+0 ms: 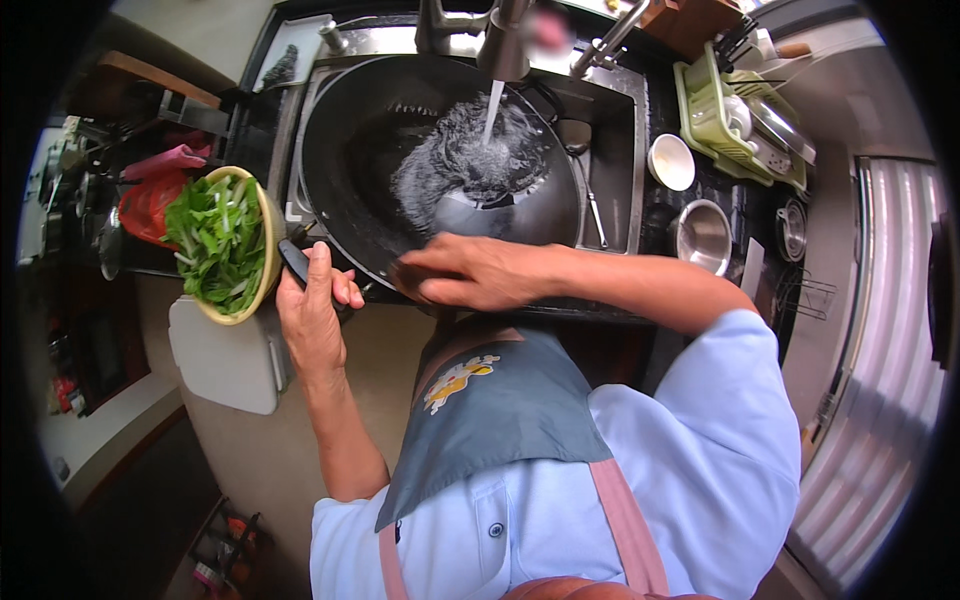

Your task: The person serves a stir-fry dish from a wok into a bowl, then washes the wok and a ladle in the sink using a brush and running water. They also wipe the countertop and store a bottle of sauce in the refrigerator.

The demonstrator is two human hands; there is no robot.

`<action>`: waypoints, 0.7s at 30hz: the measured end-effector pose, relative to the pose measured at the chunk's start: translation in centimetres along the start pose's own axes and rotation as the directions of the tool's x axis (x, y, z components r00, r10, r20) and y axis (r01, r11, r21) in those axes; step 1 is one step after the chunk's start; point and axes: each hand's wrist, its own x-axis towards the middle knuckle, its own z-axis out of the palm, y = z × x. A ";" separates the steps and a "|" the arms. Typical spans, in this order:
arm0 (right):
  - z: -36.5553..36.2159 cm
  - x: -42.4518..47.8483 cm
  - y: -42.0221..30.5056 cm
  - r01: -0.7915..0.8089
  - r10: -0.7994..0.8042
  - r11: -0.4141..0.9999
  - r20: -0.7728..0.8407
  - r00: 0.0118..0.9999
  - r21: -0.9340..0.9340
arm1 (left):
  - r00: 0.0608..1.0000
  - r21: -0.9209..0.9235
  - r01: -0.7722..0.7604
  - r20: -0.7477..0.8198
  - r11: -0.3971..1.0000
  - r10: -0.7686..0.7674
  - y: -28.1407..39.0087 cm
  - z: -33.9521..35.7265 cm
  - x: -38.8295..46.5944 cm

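A large black wok (360,172) sits over the sink with water in it, and a stream runs into it from the faucet (504,52). My left hand (315,300) is closed around the black wok handle (294,261) at the wok's lower left. My right hand (472,274), blurred, is at the wok's near rim; its fingertips are down against or just inside the edge, and whether they hold anything is not clear. Left of the wok, a yellow basket (271,247) is full of cut leafy greens (221,240).
A ladle (592,202) lies in the right sink basin (615,150). A white bowl (671,162), a steel bowl (703,236) and a green dish rack (709,112) with dishes stand at right. A red plastic bag (150,206) is behind the basket. A white bin lid (225,360) is below.
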 end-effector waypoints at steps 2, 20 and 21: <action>-0.5 -4.6 0.2 -0.114 0.117 0.989 0.030 0.993 -0.092 | 1.000 0.017 -0.004 0.018 1.000 0.003 0.6 0.8 -0.2; -2.0 11.7 19.8 -0.308 -0.021 0.810 -0.549 0.835 -0.499 | 0.999 -0.081 0.013 0.043 0.997 -0.009 0.3 0.7 0.5; -1.1 12.5 19.2 -0.163 -0.079 0.888 -0.491 0.868 -0.430 | 0.998 -0.064 0.006 0.070 0.998 -0.002 0.5 1.0 0.6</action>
